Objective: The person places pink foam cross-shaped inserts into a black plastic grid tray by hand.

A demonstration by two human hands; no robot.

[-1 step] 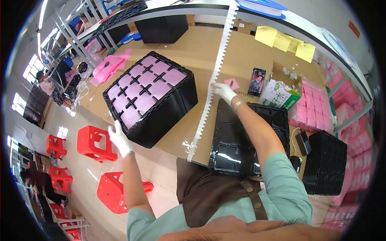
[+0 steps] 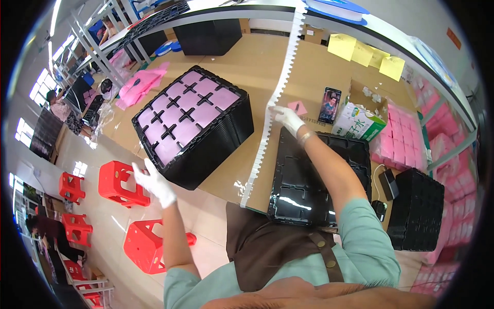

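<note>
A long white strip with a toothed edge [image 2: 284,67] runs from the shelf down across the brown table. My right hand [image 2: 288,119], in a white glove, pinches its edge about midway with the fingertips. Left of the strip stands a tall stack of black plastic trays [image 2: 221,141], the top one filled with pale purple-pink pieces [image 2: 206,98] between cross-shaped dividers. My gloved left hand [image 2: 158,184] hovers off the stack's near left corner, fingers apart, holding nothing. Under my right forearm lies another black tray [image 2: 296,177] with nothing in the compartments that show.
Right of my hand are a phone [image 2: 329,105], an open carton [image 2: 360,121] with crumpled white bits and wrapped pink blocks [image 2: 400,134]. More black trays [image 2: 417,211] stand at the right edge. Red stools [image 2: 121,183] are on the floor at left. Yellow notes [image 2: 341,46] hang from the shelf.
My left hand has come away from the corner of the tray stack, slightly down, its fingers spreading. My right hand stays at the strip.
</note>
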